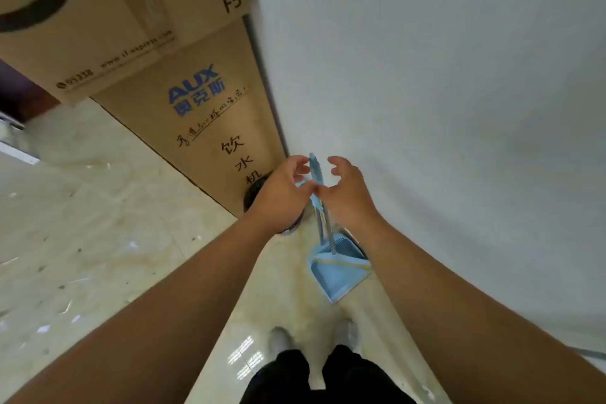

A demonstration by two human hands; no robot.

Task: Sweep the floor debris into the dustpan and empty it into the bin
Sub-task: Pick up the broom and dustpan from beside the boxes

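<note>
A blue dustpan (337, 272) stands on the pale tiled floor against the white wall, with a broom head tucked in it. Two thin metal poles rise from it to blue handles (315, 170). My left hand (282, 190) is on the left of the handles, fingers curved, thumb tip touching them. My right hand (347, 190) is on their right, fingers spread and curved, thumb at the handles, not closed round them. A dark round bin (253, 195) shows partly behind my left hand. Small scraps of debris (42, 328) lie scattered on the floor at left.
Large cardboard boxes (196, 102) are stacked in the corner just left of the bin. The white wall (459, 108) fills the right side. My shoes (278, 339) are right below the dustpan. Dark furniture (19, 98) sits at far left.
</note>
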